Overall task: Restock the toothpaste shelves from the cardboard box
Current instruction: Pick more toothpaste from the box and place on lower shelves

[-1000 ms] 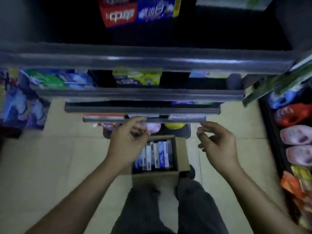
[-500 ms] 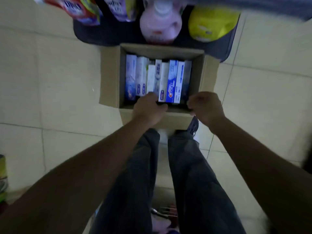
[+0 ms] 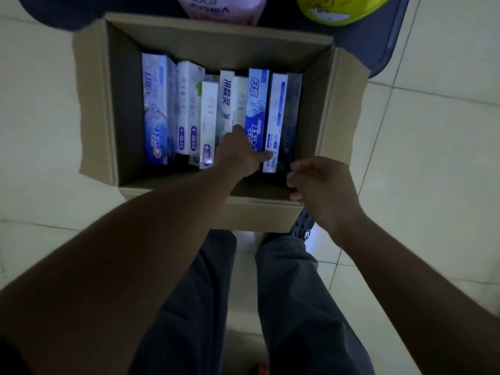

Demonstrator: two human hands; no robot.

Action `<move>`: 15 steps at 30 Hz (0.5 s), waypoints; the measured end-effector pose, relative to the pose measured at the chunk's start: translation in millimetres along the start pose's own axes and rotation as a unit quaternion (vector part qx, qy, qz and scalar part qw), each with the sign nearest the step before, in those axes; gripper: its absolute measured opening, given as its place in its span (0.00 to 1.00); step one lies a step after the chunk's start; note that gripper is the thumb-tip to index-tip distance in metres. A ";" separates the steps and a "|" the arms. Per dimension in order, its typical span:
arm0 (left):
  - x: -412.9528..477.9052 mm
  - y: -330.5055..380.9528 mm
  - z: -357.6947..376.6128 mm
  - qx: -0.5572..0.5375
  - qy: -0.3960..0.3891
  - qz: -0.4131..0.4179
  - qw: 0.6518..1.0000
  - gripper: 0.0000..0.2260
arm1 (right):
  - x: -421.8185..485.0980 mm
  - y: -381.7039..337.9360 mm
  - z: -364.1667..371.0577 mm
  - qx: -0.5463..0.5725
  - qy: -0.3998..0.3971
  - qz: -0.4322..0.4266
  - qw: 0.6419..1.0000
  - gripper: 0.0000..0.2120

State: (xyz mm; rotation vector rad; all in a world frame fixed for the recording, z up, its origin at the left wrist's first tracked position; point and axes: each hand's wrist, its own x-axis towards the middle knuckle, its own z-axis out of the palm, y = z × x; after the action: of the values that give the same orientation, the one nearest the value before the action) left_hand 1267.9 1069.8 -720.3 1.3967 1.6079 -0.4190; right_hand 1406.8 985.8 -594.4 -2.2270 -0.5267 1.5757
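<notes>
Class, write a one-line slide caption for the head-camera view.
Left hand reaches among toothpaste cartons in the open cardboard box; right hand hovers, fingers curled, at its near edge.

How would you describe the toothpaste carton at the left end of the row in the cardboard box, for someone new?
Find the brown cardboard box on the tiled floor; toothpaste cartons sit in a row inside. Take the pale blue and white carton at the row's left end. Unlike the white carton beside it, it bears a red-and-blue logo at its near end.
</notes>
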 end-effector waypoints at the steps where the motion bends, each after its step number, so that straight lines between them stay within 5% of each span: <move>1: 2.5 -2.7 -0.1 -0.014 -0.003 0.004 1.000 0.35 | 0.1 2.2 0.0 0.003 -0.002 0.004 1.000 0.08; 11: -76.8 -45.5 -63.5 -0.256 -0.001 0.000 0.967 0.17 | -5.5 -27.6 -21.5 0.061 -0.015 0.058 0.996 0.04; 15: -130.2 -57.9 -93.5 -0.178 0.032 0.051 0.982 0.23 | -12.3 -59.3 -32.5 0.086 -0.005 0.027 0.996 0.09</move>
State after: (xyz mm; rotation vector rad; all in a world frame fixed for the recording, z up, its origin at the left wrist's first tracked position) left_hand 1165.7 1047.0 -585.8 1.2187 1.5637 -0.0219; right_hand 1428.3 1028.5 -545.0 -2.1212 -0.3219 1.5947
